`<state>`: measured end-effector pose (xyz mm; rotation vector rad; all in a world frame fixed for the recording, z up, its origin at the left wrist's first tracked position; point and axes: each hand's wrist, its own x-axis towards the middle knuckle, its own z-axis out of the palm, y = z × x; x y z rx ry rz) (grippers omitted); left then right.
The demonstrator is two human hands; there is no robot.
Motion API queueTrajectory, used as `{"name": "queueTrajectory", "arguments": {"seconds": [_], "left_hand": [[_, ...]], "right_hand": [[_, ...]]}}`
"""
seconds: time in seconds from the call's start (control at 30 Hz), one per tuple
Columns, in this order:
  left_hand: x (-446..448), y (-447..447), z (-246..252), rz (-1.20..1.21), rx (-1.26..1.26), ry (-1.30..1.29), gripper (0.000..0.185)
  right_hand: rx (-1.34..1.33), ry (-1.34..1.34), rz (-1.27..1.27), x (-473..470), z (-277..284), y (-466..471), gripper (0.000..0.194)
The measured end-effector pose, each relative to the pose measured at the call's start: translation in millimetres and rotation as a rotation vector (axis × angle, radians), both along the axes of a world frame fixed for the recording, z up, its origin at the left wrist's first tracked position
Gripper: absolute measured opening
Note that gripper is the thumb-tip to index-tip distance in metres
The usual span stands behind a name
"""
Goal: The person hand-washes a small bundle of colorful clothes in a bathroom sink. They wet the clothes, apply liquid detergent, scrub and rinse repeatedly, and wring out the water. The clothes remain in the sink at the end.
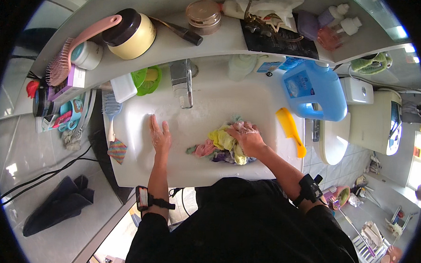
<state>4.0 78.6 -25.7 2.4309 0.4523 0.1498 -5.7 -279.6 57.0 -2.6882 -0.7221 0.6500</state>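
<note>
In a white washbasin (212, 96) lies a wet heap of small cloths (224, 139) in yellow, pink, green and dark purple. Suds cover my right hand (247, 137), which presses on the top right of the heap, its fingers partly curled. Apart from the cloths, my left hand (160, 137) is near the basin's left side, fingers extended and the thumb spread, with nothing in it. A chrome faucet (182, 84) stands at the back of the basin between the two hands, and no stream shows below it.
A blue detergent jug (314, 90) and a yellow comb (290, 132) rest on the basin's right rim. At the left rim are a blue hairbrush (111, 107) and a green soap dish (150, 81). A shelf (221, 40) with jars and bottles overhangs the back.
</note>
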Motion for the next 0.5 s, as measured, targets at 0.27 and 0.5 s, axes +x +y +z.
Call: {"name": "queueTrajectory", "arguments": {"seconds": [0.27, 0.5], "left_hand": [[12.5, -97.3, -19.3, -0.571, -0.131, 0.017, 0.062], [10.8, -92.6, 25.8, -0.774, 0.19, 0.082, 0.045]], "right_hand": [[-0.034, -0.019, 0.003, -0.8, 6.0, 1.3, 0.073], [0.013, -0.021, -0.024, -1.5, 2.9, 1.6, 0.073]]}}
